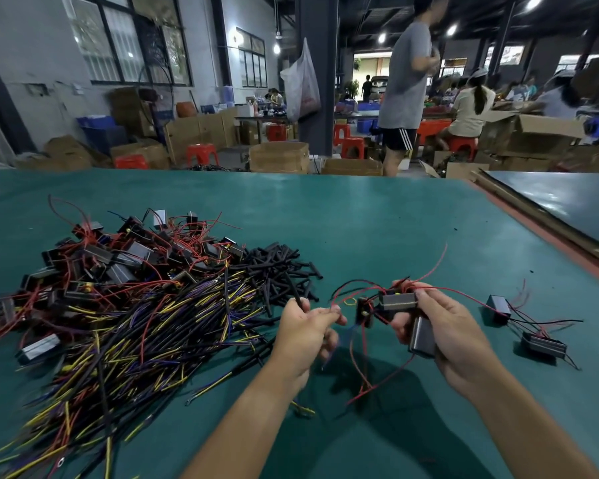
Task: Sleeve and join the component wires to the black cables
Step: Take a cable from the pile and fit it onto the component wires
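Dim hall with glaring ceiling lamps (451, 29), soft shadows, blurred background, and wide-angle bending at edges.

Barred windows (132, 39), cardboard boxes (279, 157), red stools (202, 154).

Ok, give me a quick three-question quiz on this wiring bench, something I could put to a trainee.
1. Pick one: the right hand grips A) pliers, B) small wired boxes, C) a tape roll.
2. True or false: the left hand holds nothing.
3. Fill in: the number of loose boxes on the green table to the right of both hands is ___.
Key: 1 B. 2 False, it pinches a thin black tube. 3 Two.
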Demonstrator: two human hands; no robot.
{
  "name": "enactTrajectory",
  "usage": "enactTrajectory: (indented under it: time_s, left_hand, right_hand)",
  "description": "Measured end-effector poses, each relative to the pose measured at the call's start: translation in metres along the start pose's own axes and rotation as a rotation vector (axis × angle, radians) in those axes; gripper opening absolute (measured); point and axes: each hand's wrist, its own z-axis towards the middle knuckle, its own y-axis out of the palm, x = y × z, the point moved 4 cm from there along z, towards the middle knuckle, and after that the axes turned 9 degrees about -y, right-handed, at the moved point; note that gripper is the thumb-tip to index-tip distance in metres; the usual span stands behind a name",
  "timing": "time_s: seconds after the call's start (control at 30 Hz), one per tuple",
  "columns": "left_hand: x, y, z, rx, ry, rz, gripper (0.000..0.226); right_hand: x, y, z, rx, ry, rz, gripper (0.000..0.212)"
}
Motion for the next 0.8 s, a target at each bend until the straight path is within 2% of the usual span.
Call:
enactTrajectory:
  time_s: [0.07, 0.13, 0.2, 0.23, 0.27, 0.37, 0.47, 0.5, 0.53, 0.6, 0.7, 0.8]
  left_hand:
    - [0.002, 0.007, -0.006, -0.089, -0.070, -0.038, 0.024]
    - [0.004, 0.017, -0.013, -0.265, -0.166, -0.133, 0.022]
    - [0.008, 0.022, -0.020, -0.413, -0.232, -0.137, 0.056]
    - [0.009, 0.022, -0.021, -0.434, -0.244, -0.108, 0.071]
    - [0.009, 0.021, -0.021, -0.424, -0.242, -0.075, 0.073]
    - [0.007, 0.018, -0.021, -0.275, -0.160, 0.016, 0.039]
    - [0.006, 0.016, -0.018, -0.200, -0.112, -0.057, 0.009]
    - [0.007, 0.015, -0.018, -0.192, -0.111, -0.144, 0.009]
    - [0.010, 0.014, -0.017, -0.189, -0.107, -0.236, 0.020]
    - [0.015, 0.013, -0.016, -0.227, -0.088, -0.316, 0.024]
    - [0.017, 0.018, -0.021, -0.352, -0.069, -0.283, 0.032]
    - [0.018, 0.021, -0.024, -0.373, 0.006, -0.176, 0.042]
  right_hand:
    - [-0.001, 0.003, -0.003, -0.071, -0.025, -0.075, 0.024]
    - [0.000, 0.011, -0.008, -0.146, -0.084, -0.181, 0.024]
    - [0.002, 0.017, -0.011, -0.218, -0.137, -0.288, 0.023]
    - [0.003, 0.021, -0.012, -0.271, -0.137, -0.315, 0.024]
    - [0.004, 0.024, -0.014, -0.340, -0.127, -0.323, 0.026]
    - [0.003, 0.032, -0.024, -0.563, -0.133, -0.389, 0.031]
    - [-0.001, 0.032, -0.029, -0.654, -0.072, -0.462, 0.031]
    - [0.000, 0.029, -0.029, -0.658, -0.018, -0.445, 0.031]
    - [0.001, 0.027, -0.028, -0.642, 0.037, -0.424, 0.034]
    - [0.003, 0.023, -0.025, -0.549, 0.115, -0.402, 0.039]
    - [0.006, 0.025, -0.022, -0.442, 0.111, -0.372, 0.032]
    - [0.012, 0.029, -0.022, -0.383, 0.039, -0.381, 0.023]
